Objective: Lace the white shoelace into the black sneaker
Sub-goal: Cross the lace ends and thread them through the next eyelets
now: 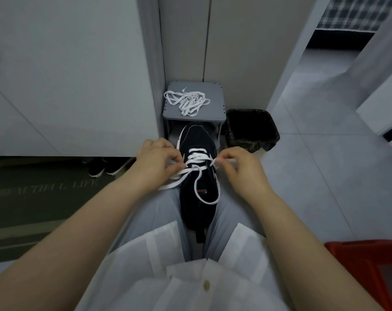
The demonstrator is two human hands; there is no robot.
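Black sneaker (198, 176) rests on the person's lap, toe pointing away, partly laced with white shoelace (196, 159). Left hand (155, 163) pinches one lace strand at the shoe's left side; right hand (236, 167) pinches the lace tip at its right. Beyond: grey stool (215, 97) carrying a loose lace pile (187, 102); black bin (252, 130) beside it.

your hands (159, 160) (237, 163) flank the sneaker (198, 176), which lies between your knees, so room on either side of it is tight. straight ahead the stool (213, 99) stands over the toe, a loose lace (187, 102) piled on top. the bin (252, 130) stands just right of the stool, and the wall (67, 75) closes the left. open floor (325, 164) lies to the right; a red seat (368, 265) sits by your right elbow.
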